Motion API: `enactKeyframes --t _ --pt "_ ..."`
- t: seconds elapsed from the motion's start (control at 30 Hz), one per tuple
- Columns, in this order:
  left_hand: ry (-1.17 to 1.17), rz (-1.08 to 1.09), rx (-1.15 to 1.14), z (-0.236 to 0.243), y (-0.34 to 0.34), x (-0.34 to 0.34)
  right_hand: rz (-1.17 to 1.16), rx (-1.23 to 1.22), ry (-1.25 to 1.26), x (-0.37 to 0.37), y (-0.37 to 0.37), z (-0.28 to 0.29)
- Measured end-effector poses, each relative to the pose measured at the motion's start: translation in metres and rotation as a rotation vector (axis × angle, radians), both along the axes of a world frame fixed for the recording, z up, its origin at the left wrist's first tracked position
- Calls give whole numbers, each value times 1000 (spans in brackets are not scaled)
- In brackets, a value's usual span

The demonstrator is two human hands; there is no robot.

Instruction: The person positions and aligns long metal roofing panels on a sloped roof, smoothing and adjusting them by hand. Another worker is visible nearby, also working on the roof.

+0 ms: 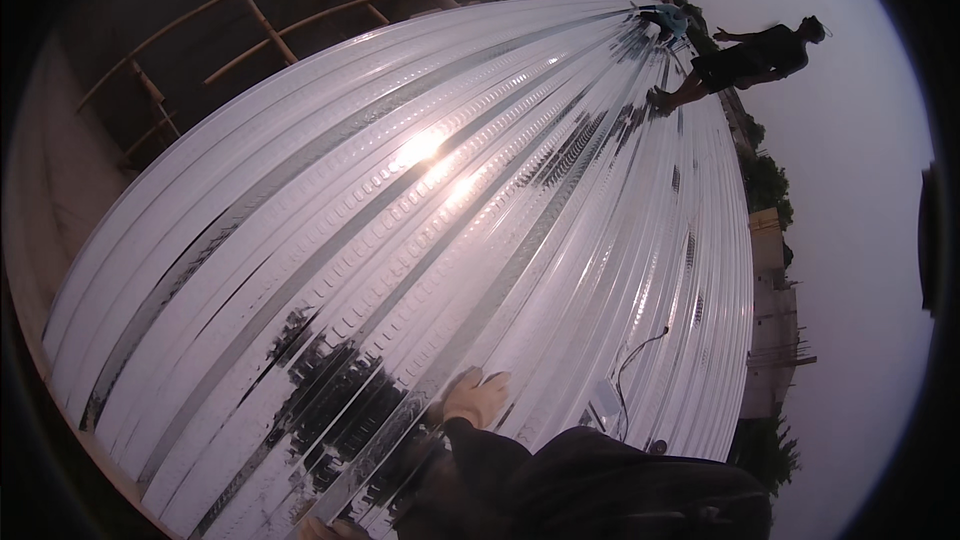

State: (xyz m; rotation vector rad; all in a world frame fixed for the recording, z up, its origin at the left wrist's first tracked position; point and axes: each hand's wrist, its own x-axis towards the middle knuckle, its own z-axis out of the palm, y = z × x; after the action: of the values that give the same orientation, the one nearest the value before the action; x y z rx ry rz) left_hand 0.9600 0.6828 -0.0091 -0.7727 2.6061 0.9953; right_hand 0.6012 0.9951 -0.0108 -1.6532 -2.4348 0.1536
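Observation:
Neither of my hands shows in the head view. I stand on a shiny corrugated metal roof (400,240) that slopes away toward its far end. My bare foot (475,395) rests flat on the sheet, with a dark trouser leg (600,480) above it. The toes of my other foot (330,530) peek in at the lower edge. My dark reflection lies on the metal just left of the foot.
A person in dark clothes (750,60) stands on the roof at the far right end, with another crouched figure (665,18) beyond. A thin cable (640,350) and a small pale box (605,405) lie near the right edge. Bamboo poles (300,0) frame the upper left. Trees (765,185) are past the right edge.

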Motion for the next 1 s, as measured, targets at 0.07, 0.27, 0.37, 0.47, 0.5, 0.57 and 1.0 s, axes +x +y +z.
enactKeyframes --t 0.07,0.27,0.37,0.47,0.5,0.57,1.0 --pt "91 -31 -456 14 20 -32 -15 -17 -47 -4 2 1" --pt "54 140 -560 26 38 -59 -12 -74 -176 -12 3 19" --pt "55 135 -545 26 39 -55 -29 -149 -168 -18 -1 30" --pt "-26 149 -509 26 41 -51 -26 -201 -166 -16 -5 35" --pt "46 167 -555 25 42 -51 -25 -169 -185 -16 -7 34" --pt "75 156 -559 23 40 -56 -50 -94 -138 -17 -8 29" --pt "213 136 -756 15 44 -59 49 -198 -35 -6 0 39"
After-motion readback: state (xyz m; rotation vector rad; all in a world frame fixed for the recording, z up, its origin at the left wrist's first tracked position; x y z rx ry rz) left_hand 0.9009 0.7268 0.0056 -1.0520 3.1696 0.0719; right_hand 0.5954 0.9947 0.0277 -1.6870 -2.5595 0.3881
